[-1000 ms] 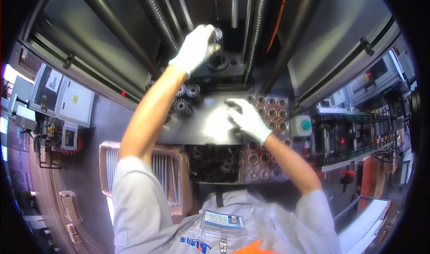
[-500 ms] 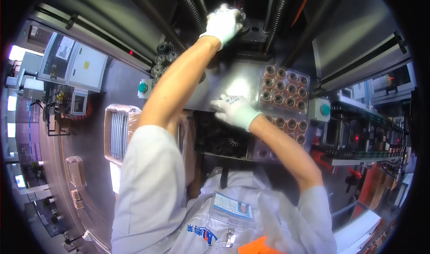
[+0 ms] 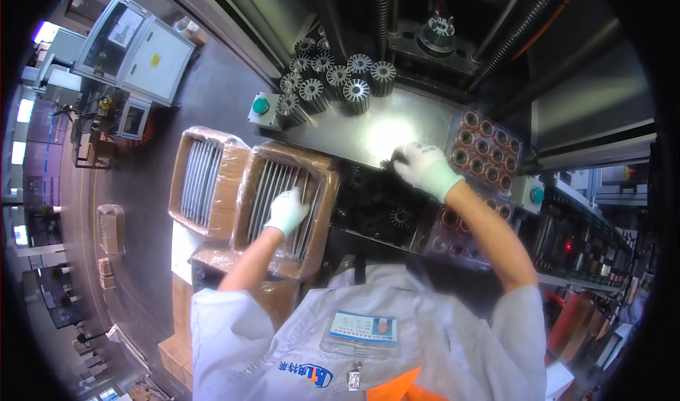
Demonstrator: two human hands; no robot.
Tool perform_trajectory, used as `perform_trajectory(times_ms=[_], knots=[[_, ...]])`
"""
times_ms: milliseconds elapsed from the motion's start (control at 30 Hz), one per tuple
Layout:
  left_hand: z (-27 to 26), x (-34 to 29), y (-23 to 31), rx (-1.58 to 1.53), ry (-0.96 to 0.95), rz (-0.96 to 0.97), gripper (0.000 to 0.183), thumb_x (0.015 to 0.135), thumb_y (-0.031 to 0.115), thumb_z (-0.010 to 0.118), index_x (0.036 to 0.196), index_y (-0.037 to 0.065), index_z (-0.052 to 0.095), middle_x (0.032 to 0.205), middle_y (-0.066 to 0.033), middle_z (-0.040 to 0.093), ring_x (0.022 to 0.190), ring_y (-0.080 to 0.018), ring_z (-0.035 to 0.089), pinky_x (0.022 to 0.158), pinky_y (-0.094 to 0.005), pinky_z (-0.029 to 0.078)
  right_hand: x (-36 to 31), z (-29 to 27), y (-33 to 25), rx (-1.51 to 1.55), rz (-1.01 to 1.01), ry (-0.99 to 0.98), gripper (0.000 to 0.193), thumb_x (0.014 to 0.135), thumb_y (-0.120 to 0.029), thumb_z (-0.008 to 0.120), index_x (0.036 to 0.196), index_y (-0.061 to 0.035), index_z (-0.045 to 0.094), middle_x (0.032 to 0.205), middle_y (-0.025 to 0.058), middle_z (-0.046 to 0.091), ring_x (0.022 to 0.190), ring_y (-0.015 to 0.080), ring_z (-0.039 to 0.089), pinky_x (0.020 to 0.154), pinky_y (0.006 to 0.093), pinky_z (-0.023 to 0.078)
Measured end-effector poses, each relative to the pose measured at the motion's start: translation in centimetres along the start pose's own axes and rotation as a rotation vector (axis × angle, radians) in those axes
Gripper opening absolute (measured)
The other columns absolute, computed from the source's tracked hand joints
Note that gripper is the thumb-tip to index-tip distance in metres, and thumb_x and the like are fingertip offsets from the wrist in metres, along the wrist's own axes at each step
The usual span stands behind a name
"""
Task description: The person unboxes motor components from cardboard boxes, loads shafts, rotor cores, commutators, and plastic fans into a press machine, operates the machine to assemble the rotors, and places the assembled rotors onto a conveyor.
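Observation:
My left hand, in a white glove, is over an open carton of thin metal rods. Its fingers are bent down among the rods, and their tips are hidden. My right hand, also gloved, pinches a small dark toothed disc above the front edge of the metal plate. Below it is a dark bin with another toothed disc inside. A slotted metal core stands upright on the fixture of the machine at the back.
Several slotted cores stand at the plate's left. Clear trays of copper-wound parts lie at right. Green buttons sit on boxes at left and right. Another rod carton stands farther left. Machine columns rise at the back.
My left hand has come back from the machine fixture to the rod carton, uncovering the core there. My right hand now has a toothed disc at its fingertips. The view has shifted left.

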State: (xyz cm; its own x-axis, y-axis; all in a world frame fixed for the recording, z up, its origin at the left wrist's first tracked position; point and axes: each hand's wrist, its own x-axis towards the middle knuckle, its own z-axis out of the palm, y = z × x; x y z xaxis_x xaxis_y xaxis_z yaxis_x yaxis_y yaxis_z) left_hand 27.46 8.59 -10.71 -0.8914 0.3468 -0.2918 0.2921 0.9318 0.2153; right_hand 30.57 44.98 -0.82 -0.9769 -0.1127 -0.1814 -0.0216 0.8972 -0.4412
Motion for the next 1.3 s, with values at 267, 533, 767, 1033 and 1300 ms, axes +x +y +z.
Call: perform_trajectory(times_ms=[267,533,767,1033,1300], knots=[[1.4,-0.4,-0.9,-0.119,-0.037,-0.096,0.042,0.074,0.027,0.069,0.105,-0.001,0.063,0.097,-0.0264,0.069,0.095,-0.0437,0.067,0.086,-0.0492,0.053,0.1,-6.8,1.7,1.008,0.13,0.293,0.029,0.094,-0.005,0.061,0.12,0.0055,0.065,0.1,0.0041,0.069,0.085,0.0084,0.062,0.078,0.0254,0.053],[1.1,-6.0,-5.8,-0.808,-0.376,-0.157,0.055,0.091,0.021,0.071,0.135,-0.007,0.052,0.126,-0.0145,0.064,0.112,-0.0194,0.059,0.1,-0.032,0.046,7.2,-15.0,5.7,0.859,0.023,0.825,0.031,0.094,-0.007,0.061,0.123,0.0038,0.066,0.095,0.0056,0.07,0.072,0.0084,0.061,0.068,0.0243,0.051],[1.3,-6.7,-7.7,-1.174,-0.287,-0.176,0.041,0.097,0.025,0.066,0.13,0.002,0.055,0.116,-0.0058,0.061,0.105,-0.0143,0.055,0.093,-0.0283,0.045,11.5,-16.9,8.3,0.733,0.141,0.826,0.032,0.091,-0.007,0.06,0.12,0.0012,0.069,0.098,0.0099,0.074,0.076,0.0119,0.065,0.071,0.0272,0.052],[-9.1,-3.7,1.9,-1.233,0.046,-0.108,0.017,0.096,0.011,0.063,0.112,0.005,0.061,0.081,0.0077,0.052,0.068,-0.0022,0.045,0.058,-0.019,0.036,12.7,-18.7,8.8,0.44,0.167,0.63,0.035,0.083,-0.01,0.055,0.112,-0.0069,0.074,0.114,0.0146,0.073,0.111,0.0292,0.068,0.102,0.0362,0.05],[-14.0,3.4,12.4,-1.273,0.116,0.172,0.024,0.093,0.014,0.072,0.112,0.003,0.062,0.076,0.0053,0.058,0.059,-0.0009,0.046,0.05,-0.0184,0.036,9.8,-15.6,6.4,-0.18,0.063,0.784,0.046,0.091,-0.003,0.052,0.134,-0.0178,0.06,0.106,0.0192,0.055,0.081,0.0365,0.067,0.074,0.0435,0.058]])
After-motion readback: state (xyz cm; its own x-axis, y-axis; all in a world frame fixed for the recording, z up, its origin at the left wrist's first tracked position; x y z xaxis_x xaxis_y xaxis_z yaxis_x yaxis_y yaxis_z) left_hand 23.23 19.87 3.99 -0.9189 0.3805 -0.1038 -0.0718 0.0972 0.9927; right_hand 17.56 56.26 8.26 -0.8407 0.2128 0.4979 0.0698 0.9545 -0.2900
